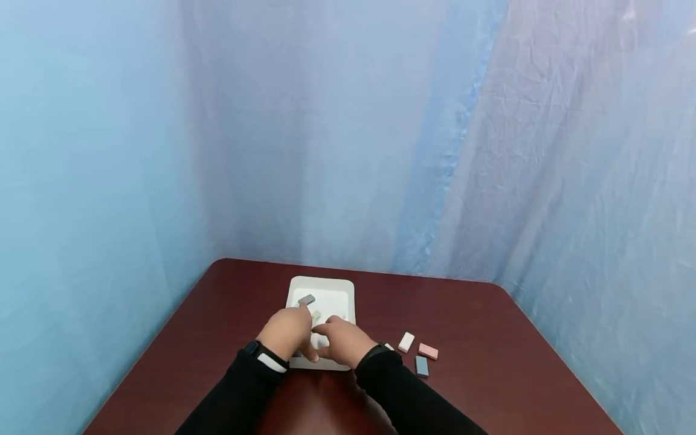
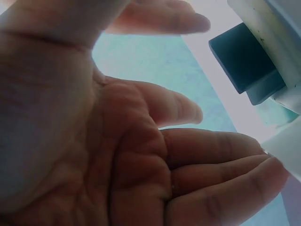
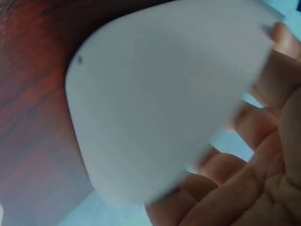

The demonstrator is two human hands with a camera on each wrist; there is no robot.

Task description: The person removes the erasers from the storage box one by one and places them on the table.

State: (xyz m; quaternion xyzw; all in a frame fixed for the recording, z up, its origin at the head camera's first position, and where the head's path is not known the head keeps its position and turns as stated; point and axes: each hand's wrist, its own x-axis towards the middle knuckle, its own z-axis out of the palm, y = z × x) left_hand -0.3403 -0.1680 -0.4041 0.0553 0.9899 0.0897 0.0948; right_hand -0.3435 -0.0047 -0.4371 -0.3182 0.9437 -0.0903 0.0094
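A shallow white tray (image 1: 333, 291) lies under both hands, with a grey block (image 1: 307, 299) and a pale block (image 1: 316, 315) inside. My left hand (image 1: 285, 333) reaches over its left side, one fingertip right at the grey block. In the left wrist view the fingers of that hand (image 2: 136, 146) are extended, apart from a dark block (image 2: 244, 56). Over the tray's right side is my right hand (image 1: 348, 342), index finger pointing left and thumb spread from it. The tray's rounded outer wall (image 3: 155, 94) hides some right fingertips in the right wrist view.
Right of the tray on the dark red table (image 1: 467, 338) lie a white block (image 1: 406, 342), a pink block (image 1: 428, 351) and a blue-grey block (image 1: 422, 367). Another white block (image 1: 389, 347) is partly hidden by the right wrist. Blue curtains (image 1: 348, 133) hang behind the table.
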